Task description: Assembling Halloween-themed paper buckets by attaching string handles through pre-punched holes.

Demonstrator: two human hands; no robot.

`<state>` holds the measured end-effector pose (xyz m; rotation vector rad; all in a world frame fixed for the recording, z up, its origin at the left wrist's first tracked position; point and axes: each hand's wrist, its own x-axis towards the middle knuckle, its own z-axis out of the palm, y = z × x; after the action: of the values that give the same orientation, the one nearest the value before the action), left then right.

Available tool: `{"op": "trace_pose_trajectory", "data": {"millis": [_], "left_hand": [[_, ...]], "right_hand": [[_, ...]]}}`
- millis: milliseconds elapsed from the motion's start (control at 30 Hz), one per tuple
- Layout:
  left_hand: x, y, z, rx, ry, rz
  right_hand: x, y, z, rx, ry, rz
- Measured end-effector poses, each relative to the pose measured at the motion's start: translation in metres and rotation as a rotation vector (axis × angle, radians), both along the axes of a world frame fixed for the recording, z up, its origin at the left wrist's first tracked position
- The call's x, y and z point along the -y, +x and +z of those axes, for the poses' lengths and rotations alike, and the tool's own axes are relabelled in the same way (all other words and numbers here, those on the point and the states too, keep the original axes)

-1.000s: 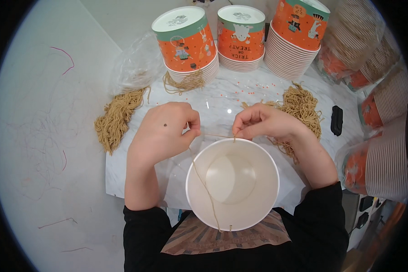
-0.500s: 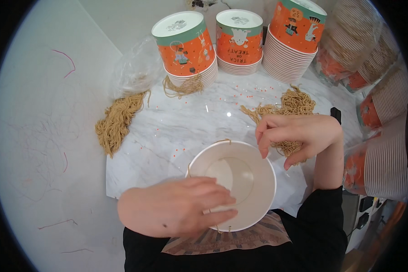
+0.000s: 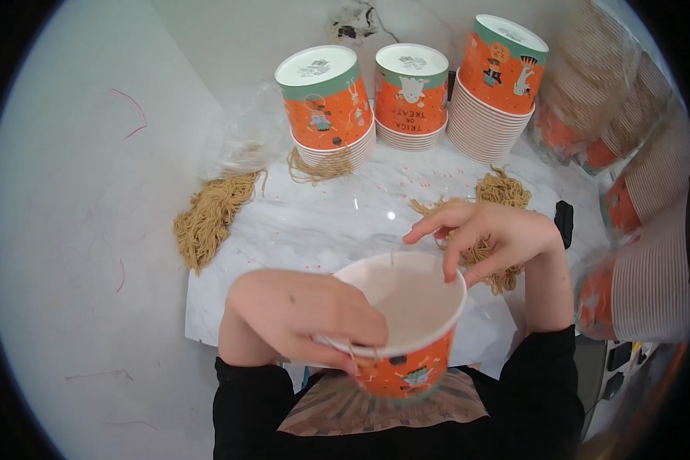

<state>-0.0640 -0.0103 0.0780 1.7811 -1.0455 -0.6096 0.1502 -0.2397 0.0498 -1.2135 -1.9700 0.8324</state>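
Note:
A paper bucket, white inside with an orange printed outside, is tilted in front of my body. My left hand grips its near left rim, fingers inside and thumb outside. Beside that thumb, a short bit of tan cord shows at the rim. My right hand is at the bucket's right rim with its fingers spread; whether a fingertip touches the rim is hard to tell. Behind the right hand lies a tangled pile of tan cord, partly hidden by it.
Upside-down stacks of orange buckets, a left stack, middle stack and right stack, stand at the back. Bagged bucket stacks line the right. A cord bundle and clear plastic bag lie left; a black object lies right.
The bucket has tipped, so its orange outside now shows. My left hand has closed on its near left rim. My right hand has come down slightly to the right rim, fingers spreading.

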Motion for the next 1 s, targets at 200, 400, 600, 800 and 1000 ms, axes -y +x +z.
{"op": "trace_pose_trajectory", "data": {"millis": [200, 400, 600, 800, 1000], "left_hand": [[-0.056, 0.012, -0.035, -0.39, -1.151, 0.434], [-0.082, 0.031, -0.045, -0.655, -1.464, 0.538], [-0.095, 0.033, -0.059, -0.566, -1.659, 0.583], [-0.136, 0.036, -0.055, -0.706, -1.465, 0.857], [-0.15, 0.044, -0.071, -0.399, -1.627, 1.049]], "right_hand": [[-0.009, -0.024, -0.009, -0.189, 0.179, -0.61], [-0.045, -0.046, -0.006, -0.13, 0.5, -0.504], [-0.086, -0.047, 0.024, -0.105, 0.576, -0.512], [-0.142, -0.003, 0.061, -0.103, 0.692, -0.584], [-0.189, 0.045, 0.068, -0.096, 0.678, -0.672]]}}
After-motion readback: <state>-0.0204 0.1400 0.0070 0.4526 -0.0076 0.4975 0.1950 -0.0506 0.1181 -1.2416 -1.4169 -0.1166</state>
